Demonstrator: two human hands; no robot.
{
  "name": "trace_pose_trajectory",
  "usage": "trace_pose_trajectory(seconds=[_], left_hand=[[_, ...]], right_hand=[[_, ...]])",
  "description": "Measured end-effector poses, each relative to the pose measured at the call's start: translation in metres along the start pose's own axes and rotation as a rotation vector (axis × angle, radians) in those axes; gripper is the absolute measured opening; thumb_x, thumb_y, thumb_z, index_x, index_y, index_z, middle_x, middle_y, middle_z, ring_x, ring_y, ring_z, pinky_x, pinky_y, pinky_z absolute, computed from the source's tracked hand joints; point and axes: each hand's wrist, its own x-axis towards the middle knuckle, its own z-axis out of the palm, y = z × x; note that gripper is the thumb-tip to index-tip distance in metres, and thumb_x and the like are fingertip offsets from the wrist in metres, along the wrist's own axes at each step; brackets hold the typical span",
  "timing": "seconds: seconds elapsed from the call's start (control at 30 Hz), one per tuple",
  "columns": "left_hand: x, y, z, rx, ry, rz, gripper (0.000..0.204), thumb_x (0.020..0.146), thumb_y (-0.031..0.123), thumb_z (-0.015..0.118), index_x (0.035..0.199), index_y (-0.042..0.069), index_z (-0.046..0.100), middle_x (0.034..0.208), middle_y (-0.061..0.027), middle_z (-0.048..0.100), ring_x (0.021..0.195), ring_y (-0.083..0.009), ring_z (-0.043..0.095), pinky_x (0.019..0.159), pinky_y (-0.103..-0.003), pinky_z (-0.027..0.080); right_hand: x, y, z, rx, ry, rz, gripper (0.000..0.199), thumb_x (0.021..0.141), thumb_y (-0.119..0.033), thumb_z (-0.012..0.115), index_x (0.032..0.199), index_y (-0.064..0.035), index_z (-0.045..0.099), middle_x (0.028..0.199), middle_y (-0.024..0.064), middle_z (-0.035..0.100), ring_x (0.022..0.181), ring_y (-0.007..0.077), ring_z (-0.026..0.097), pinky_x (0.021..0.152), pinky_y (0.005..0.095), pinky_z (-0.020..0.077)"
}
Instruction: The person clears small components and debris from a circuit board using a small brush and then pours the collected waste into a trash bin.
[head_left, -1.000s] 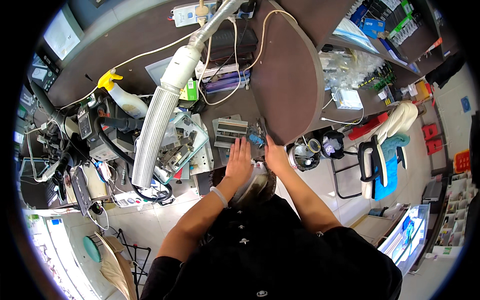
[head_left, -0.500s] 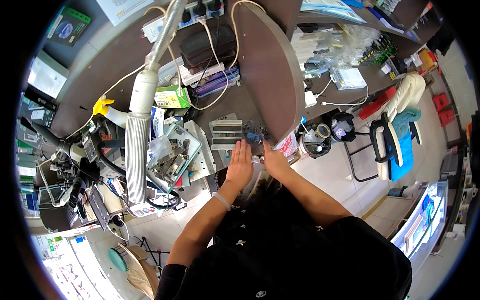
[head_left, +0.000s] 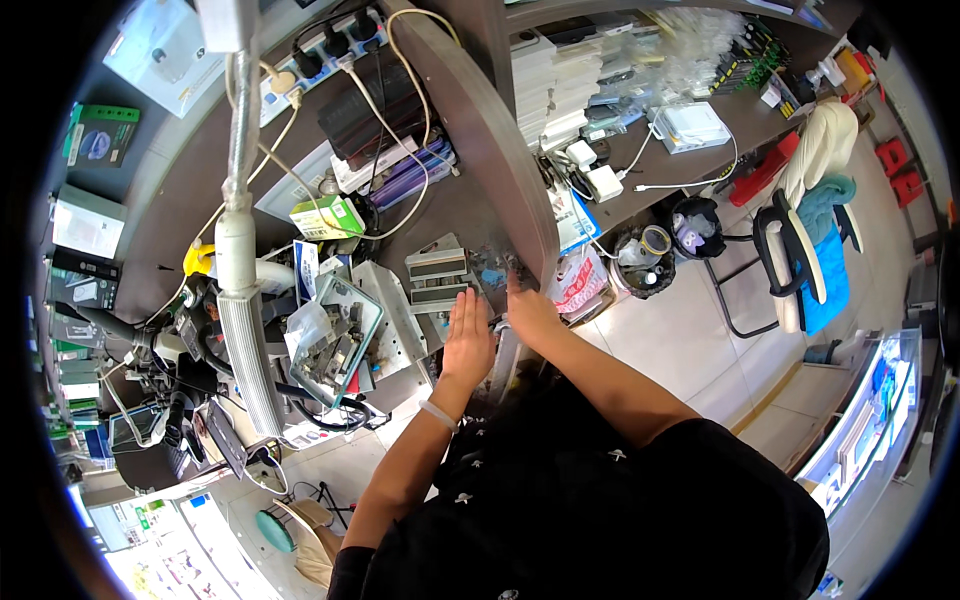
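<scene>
- Left hand (head_left: 468, 345): laid nearly flat at the near edge of the desk (head_left: 452, 218), fingers straight and closed together; fingertips set just beside the grey slotted block; nothing seen to be held, the palm side being hidden.
- Right hand (head_left: 533, 315): turned on edge, forefinger stretched toward the loose bits; how far the other fingers are curled, and whether anything is held, cannot be told.
- Loose bits (head_left: 493, 277), dark and blue: scattered on the desk between the block and the upright panel (head_left: 497, 150), just ahead of both hands. Judged light, stiff and easily scattered; best gathered between the sides of the hands or pinched singly. Sharp edges possible.
- Grey slotted block (head_left: 437, 268), with dark bands: lying left of the bits. Judged stiff, probably metal, fairly heavy and smooth; best gripped by its opposite outer edges.
- Tray (head_left: 360, 358), with small metal parts inside: placed farther left.
- Ribbed hose (head_left: 250, 360): hung left of the tray.
</scene>
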Motion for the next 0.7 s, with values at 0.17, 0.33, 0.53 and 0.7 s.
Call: trace_pose_trajectory(seconds=[0.17,0.33,0.53,0.7], left_hand=[[0.005,0.004,0.003,-0.020,-0.022,-0.010,0.063,0.070,0.008,0.057,0.124,-0.010,0.030,0.135,-0.0266,0.025,0.127,-0.0388,0.024,0.104,-0.044,0.023],[0.010,0.006,-0.002,-0.062,-0.021,0.002,0.060,0.070,0.006,0.053,0.124,-0.010,0.030,0.135,-0.0274,0.024,0.127,-0.0389,0.023,0.104,-0.045,0.022],[0.005,0.005,0.001,-0.032,-0.020,-0.002,0.060,0.070,0.006,0.053,0.123,-0.010,0.030,0.135,-0.0280,0.023,0.127,-0.0403,0.022,0.104,-0.046,0.022],[0.005,0.007,-0.001,-0.013,-0.030,-0.002,0.061,0.070,0.006,0.053,0.123,-0.011,0.029,0.134,-0.0284,0.024,0.127,-0.0408,0.022,0.104,-0.046,0.022]], right_hand=[[0.020,-0.002,-0.010,0.164,0.072,-0.087,0.046,0.084,-0.013,0.039,0.128,0.0004,0.033,0.087,0.0278,0.059,0.081,0.0400,0.059,0.073,0.0459,0.0479],[0.072,0.018,0.044,0.385,0.257,-0.150,0.039,0.087,-0.014,0.040,0.126,-0.0125,0.038,0.094,0.0249,0.057,0.085,0.0425,0.055,0.075,0.0458,0.0449],[0.043,0.024,0.046,0.371,0.298,-0.213,0.037,0.085,-0.012,0.043,0.123,-0.0125,0.044,0.097,0.0238,0.057,0.082,0.0405,0.056,0.072,0.0455,0.0454],[0.006,0.023,0.006,0.240,0.019,-0.131,0.045,0.078,-0.009,0.042,0.122,-0.0142,0.046,0.091,0.0179,0.061,0.084,0.0352,0.058,0.071,0.0440,0.0468]])
